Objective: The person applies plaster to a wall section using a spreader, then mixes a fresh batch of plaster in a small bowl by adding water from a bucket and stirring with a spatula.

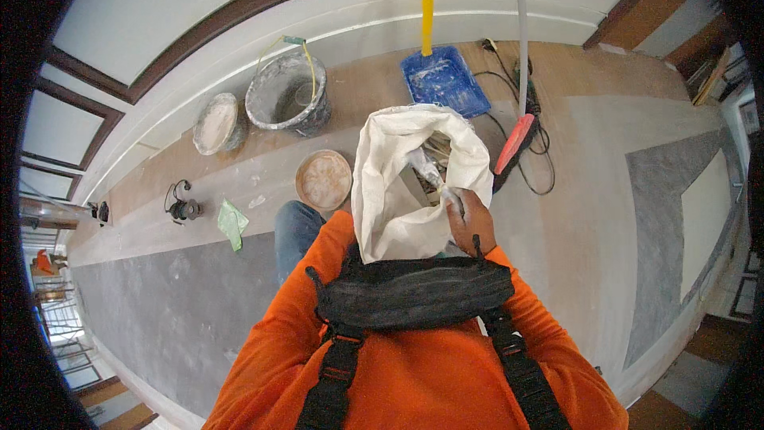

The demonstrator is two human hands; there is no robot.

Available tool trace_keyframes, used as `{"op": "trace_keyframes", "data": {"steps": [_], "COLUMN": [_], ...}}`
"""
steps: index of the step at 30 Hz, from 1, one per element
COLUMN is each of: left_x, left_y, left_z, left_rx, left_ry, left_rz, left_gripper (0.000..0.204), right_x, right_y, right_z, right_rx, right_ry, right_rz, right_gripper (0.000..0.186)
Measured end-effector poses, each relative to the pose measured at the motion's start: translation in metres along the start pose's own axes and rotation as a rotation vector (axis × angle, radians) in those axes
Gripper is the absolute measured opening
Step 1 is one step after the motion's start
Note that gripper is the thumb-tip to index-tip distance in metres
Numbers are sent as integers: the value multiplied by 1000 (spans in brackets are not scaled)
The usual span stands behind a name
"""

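Note:
An open cream woven sack (382, 151) stands in front of me, with jumbled items inside that are hard to make out. My right hand (469, 219) is closed at the right of its opening on a crumpled whitish plastic bundle (423, 163), which reaches into the sack. My left hand (344, 211) is at the lower left of the sack, mostly hidden behind it and my sleeve, so its fingers are out of sight. A round dusty pan (322, 177) lies just left of the sack.
A dusty bucket (278, 99), pale tub (215, 123), black power tool (185, 209) and green cloth (232, 223) lie leftward. A blue tray (442, 84) with a yellow pole, a red-headed pole tool (513, 143) and cables are beyond. Grey sheeting (159, 302) covers floor beside a panelled wall.

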State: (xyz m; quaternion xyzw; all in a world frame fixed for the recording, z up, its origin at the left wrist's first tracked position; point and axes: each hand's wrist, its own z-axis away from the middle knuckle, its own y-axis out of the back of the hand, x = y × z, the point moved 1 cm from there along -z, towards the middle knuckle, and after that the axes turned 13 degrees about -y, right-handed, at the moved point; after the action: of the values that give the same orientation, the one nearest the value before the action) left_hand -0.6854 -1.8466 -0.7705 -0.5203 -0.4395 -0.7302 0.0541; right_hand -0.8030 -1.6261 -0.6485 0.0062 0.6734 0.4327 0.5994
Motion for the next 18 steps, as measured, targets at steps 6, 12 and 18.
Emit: {"op": "trace_keyframes", "data": {"steps": [6,12,18], "left_x": [13,30,-34], "left_y": [-19,-53,-60], "left_z": [-10,-21,-62], "left_rx": [-23,-65,-166], "left_ry": [-74,-246,-37], "left_rz": [-31,-102,-239], "left_gripper": [51,54,37], "right_x": [12,-18,-55], "right_y": [-13,-2,-11], "right_z": [11,2,2], "right_rx": [-47,-313,-328], "right_ry": [-42,-123,-26], "right_rz": [210,453,353], "right_gripper": [36,42,47]}}
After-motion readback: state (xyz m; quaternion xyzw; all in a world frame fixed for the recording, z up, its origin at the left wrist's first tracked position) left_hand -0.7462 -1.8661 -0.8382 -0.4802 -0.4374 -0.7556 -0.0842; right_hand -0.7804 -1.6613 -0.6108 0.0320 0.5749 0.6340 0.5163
